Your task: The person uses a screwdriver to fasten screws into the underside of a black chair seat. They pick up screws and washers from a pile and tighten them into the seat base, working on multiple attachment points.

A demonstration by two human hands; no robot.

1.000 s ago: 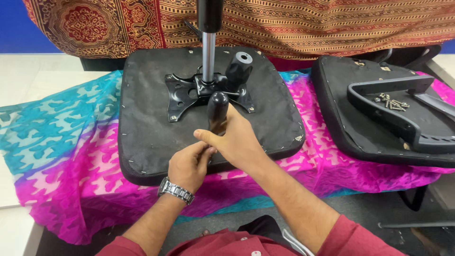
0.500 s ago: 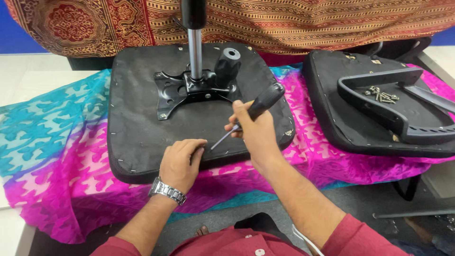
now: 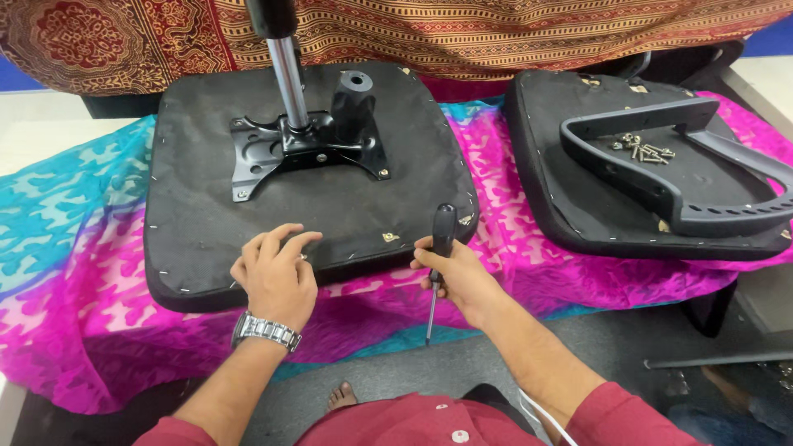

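An upturned black chair seat [image 3: 206, 198] lies on a pink and teal cloth [image 3: 74, 272], with a black metal bracket [image 3: 314, 149] and a chrome gas cylinder [image 3: 285, 70] bolted at its middle. My left hand [image 3: 277, 272], with a metal watch on the wrist, rests fingertips-down on the seat's near edge and seems to pinch something small that I cannot make out. My right hand [image 3: 458, 277] grips a black-handled screwdriver [image 3: 438, 264] upright, tip pointing down, just off the seat's near right corner.
A second black chair pad [image 3: 562, 190] lies to the right with a black armrest frame [image 3: 677, 190] and several loose screws [image 3: 640, 149] on it. A patterned orange cloth [image 3: 496, 33] hangs behind. Grey floor and my bare foot [image 3: 339, 396] are below.
My right hand swung the screwdriver from slanting over the seat to upright, tip down, off the seat's near edge. My left hand stayed at the near edge. The view shifted.
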